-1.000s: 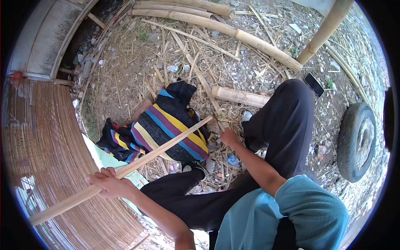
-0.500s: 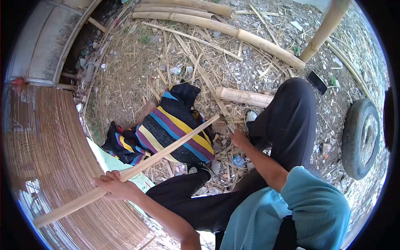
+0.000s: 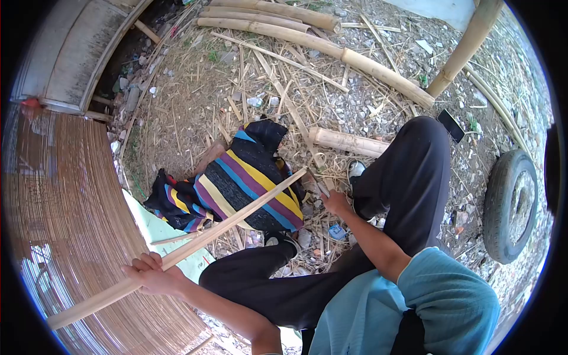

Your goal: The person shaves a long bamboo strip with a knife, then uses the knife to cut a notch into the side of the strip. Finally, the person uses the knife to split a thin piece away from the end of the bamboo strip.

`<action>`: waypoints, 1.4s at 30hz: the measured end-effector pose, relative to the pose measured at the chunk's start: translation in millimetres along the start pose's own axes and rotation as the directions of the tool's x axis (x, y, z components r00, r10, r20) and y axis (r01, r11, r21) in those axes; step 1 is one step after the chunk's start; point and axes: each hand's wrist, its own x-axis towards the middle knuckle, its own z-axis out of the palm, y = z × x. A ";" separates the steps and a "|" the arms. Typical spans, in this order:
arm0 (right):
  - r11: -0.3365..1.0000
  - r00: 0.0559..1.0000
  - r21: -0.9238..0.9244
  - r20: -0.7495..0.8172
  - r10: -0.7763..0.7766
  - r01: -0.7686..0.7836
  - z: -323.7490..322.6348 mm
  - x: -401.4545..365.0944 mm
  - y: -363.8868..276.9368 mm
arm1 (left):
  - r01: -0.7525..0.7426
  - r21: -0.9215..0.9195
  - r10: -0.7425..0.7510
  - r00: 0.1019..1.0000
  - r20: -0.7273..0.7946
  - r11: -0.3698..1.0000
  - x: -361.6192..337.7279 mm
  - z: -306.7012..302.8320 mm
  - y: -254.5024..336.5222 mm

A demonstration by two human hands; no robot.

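My left hand [image 3: 152, 273] is wrapped round a long pale bamboo strip [image 3: 219, 231], toward its near end. The strip slants from the lower left up to the middle, passing over a striped cloth [image 3: 242, 183] in black, yellow, blue and purple. Closed round what looks like a knife [image 3: 322, 188], my right hand [image 3: 336, 203] is just beyond the strip's far tip. The blade is at that tip, small and partly hidden; whether it touches cannot be told. A thin sliver [image 3: 173, 239] shows beside the strip above a pale green sheet [image 3: 192, 266].
A stack of thin bamboo slats [image 3: 71, 195] lies at the left. Bamboo poles [image 3: 284, 32] rest at the back, and a short bamboo piece [image 3: 349, 142] lies near my knee. A phone [image 3: 451, 125] and a tyre [image 3: 503, 207] are at the right. Debris covers the ground.
My left hand has shifted slightly down and left along the strip. My right hand and the knife have moved a little left and down. The thin sliver now shows beside the strip.
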 end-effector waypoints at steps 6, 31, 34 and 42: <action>0.988 0.995 0.119 0.017 0.095 -0.096 0.4 -54.2 -16.1 | -0.050 0.090 0.061 0.991 -0.118 0.995 13.0 -7.9 16.1; 0.975 0.984 -0.213 -0.146 -0.101 0.069 18.3 -31.8 28.5 | -0.106 0.113 0.115 0.990 -0.079 0.988 8.1 -14.1 5.8; 0.963 0.972 -0.139 -0.018 -0.234 0.230 1.8 -52.3 -3.9 | -0.117 0.107 0.127 0.988 -0.083 0.987 9.5 -10.3 7.3; 0.867 0.862 -0.104 -0.102 -0.496 0.487 -9.1 -60.6 -17.7 | -0.128 0.110 0.137 0.987 -0.078 0.986 8.4 -9.3 6.3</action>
